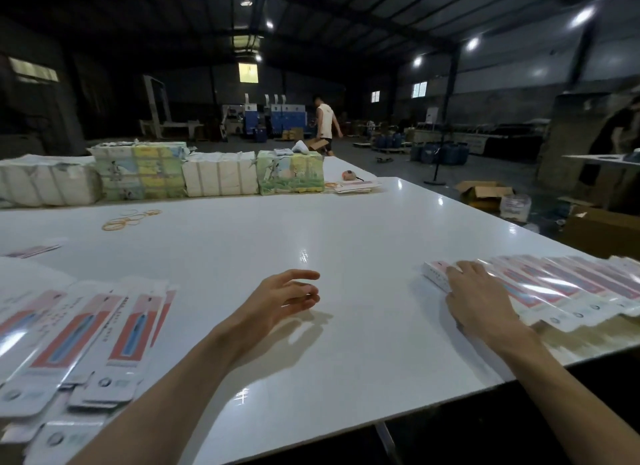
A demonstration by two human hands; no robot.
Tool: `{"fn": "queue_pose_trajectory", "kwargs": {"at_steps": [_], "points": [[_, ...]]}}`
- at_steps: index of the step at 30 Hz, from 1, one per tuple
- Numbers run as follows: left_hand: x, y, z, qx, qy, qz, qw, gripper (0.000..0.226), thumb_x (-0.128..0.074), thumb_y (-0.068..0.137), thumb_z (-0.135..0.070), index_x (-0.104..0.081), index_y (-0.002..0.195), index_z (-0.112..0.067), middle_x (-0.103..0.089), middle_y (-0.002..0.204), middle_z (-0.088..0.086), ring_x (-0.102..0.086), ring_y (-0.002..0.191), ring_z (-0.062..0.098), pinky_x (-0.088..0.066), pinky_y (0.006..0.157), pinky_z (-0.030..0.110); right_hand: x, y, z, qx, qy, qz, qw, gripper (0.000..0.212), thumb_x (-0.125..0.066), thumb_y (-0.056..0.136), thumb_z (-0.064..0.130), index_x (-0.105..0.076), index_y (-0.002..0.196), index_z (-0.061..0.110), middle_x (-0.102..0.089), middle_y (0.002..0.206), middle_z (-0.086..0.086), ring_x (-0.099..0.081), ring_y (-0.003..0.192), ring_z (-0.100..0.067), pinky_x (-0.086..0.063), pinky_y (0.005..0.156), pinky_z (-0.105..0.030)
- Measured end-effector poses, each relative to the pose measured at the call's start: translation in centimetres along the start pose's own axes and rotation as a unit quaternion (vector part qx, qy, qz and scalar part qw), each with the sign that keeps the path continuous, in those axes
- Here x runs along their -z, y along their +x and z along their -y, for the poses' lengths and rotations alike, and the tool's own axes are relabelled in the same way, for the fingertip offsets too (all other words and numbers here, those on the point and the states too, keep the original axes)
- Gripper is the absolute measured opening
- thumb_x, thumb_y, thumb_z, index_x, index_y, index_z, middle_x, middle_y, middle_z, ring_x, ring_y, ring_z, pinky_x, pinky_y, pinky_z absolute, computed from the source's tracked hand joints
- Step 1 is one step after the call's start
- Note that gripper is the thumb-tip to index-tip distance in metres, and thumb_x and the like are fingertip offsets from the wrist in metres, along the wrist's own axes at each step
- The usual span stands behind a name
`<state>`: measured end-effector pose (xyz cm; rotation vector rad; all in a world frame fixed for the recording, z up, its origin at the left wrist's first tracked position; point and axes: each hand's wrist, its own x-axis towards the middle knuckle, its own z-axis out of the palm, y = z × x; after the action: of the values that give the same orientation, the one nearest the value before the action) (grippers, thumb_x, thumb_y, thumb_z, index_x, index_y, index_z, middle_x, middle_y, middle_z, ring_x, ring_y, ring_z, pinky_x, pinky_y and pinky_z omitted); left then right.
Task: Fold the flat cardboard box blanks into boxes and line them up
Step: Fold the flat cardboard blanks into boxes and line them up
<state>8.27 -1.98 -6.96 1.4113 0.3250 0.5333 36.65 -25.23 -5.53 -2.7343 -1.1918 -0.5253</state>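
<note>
Hovering over the near part of the bench [311, 222], my left hand [287, 296] is empty, fingers loosely bent, just right of the fanned flat blanks [104, 333]. My right hand [474, 298] lies flat with fingers straight on the left end of the row of folded boxes [554, 291], gripping nothing. Those boxes look glossy and sit close to the bench's right edge. I judge that too hard a sideways press could skew the row or slide some off. Farther out lie rubber bands [131, 219], then wrapped bundles [138, 174].
</note>
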Motion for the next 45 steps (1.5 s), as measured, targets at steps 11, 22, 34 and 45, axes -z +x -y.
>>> {"fn": "queue_pose_trajectory", "kwargs": {"at_steps": [11, 22, 34, 45], "points": [[0.3, -0.2, -0.1, 0.01, 0.084, -0.058, 0.995, 0.028, -0.054, 0.109, -0.031, -0.077, 0.119, -0.019, -0.065, 0.089, 0.001, -0.055, 0.075, 0.013, -0.046, 0.068, 0.018, 0.3, 2.4, 19.2, 0.206, 0.19, -0.055, 0.958, 0.019, -0.047, 0.105, 0.027, -0.059, 0.118, 0.02, -0.071, 0.104, 0.003, -0.068, 0.09, -0.025, -0.055, 0.074, -0.039], [9.3, -3.7, -8.3, 0.162, 0.514, -0.196, 0.819, 0.03, -0.05, 0.107, -0.008, -0.064, 0.133, -0.011, -0.067, 0.13, 0.012, -0.068, 0.109, 0.024, -0.056, 0.102, 0.038, -2.3, 3.5, 18.7, 0.152, 0.331, 0.016, 0.931, 0.023, -0.047, 0.1, 0.018, -0.063, 0.116, 0.022, -0.072, 0.085, 0.0, -0.066, 0.08, -0.027, -0.054, 0.08, -0.04], [14.3, -13.3, -11.6, 0.366, 0.686, -0.347, 0.524, 0.087, -0.08, 0.079, -0.068, -0.052, 0.138, -0.011, -0.055, 0.137, 0.018, -0.053, 0.128, 0.034, -0.048, 0.108, 0.047, -2.1, 3.4, 18.6, 0.149, 0.385, 0.038, 0.91, 0.021, -0.048, 0.099, 0.016, -0.067, 0.102, 0.024, -0.071, 0.077, 0.006, -0.073, 0.079, -0.021, -0.056, 0.082, -0.04], [15.3, -13.0, -13.4, 0.264, 0.63, -0.363, 0.634, 0.047, -0.089, 0.08, -0.049, -0.065, 0.107, -0.019, -0.074, 0.086, 0.001, -0.076, 0.069, 0.016, -0.066, 0.07, 0.037, -2.0, 3.1, 18.5, 0.159, 0.382, 0.053, 0.909, 0.022, -0.05, 0.096, 0.015, -0.065, 0.092, 0.031, -0.068, 0.07, 0.011, -0.071, 0.067, -0.011, -0.049, 0.068, -0.031]]}}
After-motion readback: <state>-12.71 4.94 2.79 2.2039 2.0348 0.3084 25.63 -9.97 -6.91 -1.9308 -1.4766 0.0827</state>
